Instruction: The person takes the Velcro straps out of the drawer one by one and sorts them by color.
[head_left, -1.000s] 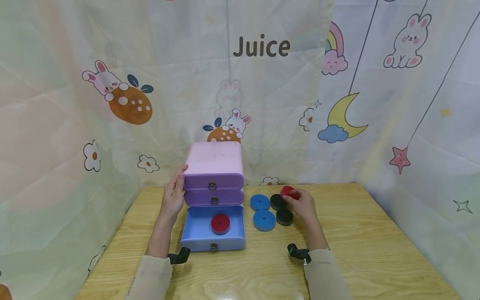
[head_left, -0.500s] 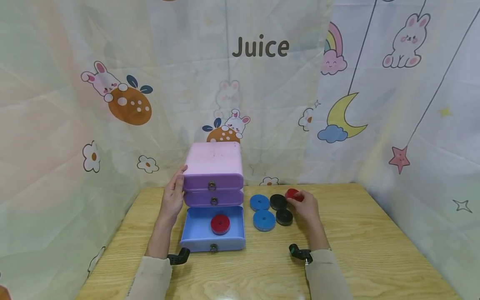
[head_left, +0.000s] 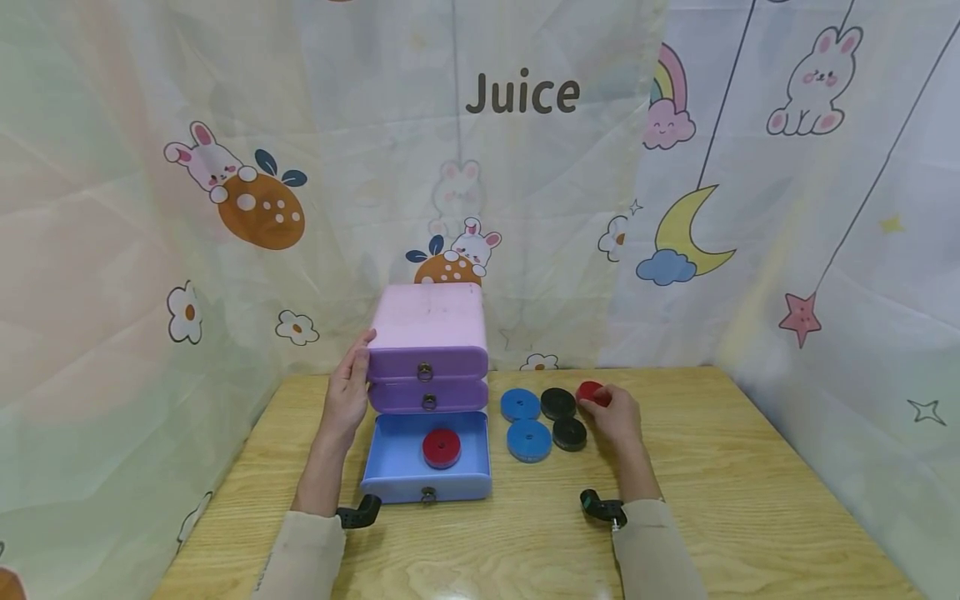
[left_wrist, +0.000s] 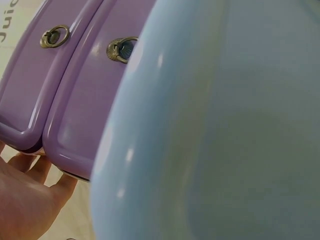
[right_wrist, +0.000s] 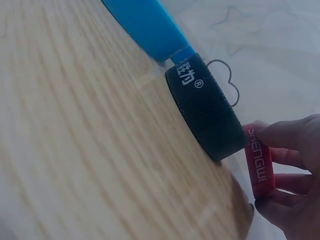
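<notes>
My right hand [head_left: 619, 415] pinches a red tape roll [head_left: 590, 392] between thumb and fingers at the far side of the table, just right of a black tape roll [head_left: 557, 403]. In the right wrist view white lettering shows on the edge of the red roll [right_wrist: 259, 162]. My left hand [head_left: 347, 396] rests against the left side of a small pink drawer cabinet [head_left: 427, 312], its fingers at the purple drawers' edge in the left wrist view. Below, the blue drawer [head_left: 426, 488] stands pulled out, with another red tape roll [head_left: 441, 448] lying in it.
Two blue tape rolls [head_left: 528, 440] lie right of the cabinet, and a second black tape roll [head_left: 569, 434] sits near them. Two purple drawers [head_left: 397, 363] with ring pulls are closed. A printed curtain [head_left: 555, 217] hangs behind the wooden table [head_left: 750, 500].
My right hand has moved a little right and nearer with the red tape roll, away from the black one. My left hand and the drawers have stayed put.
</notes>
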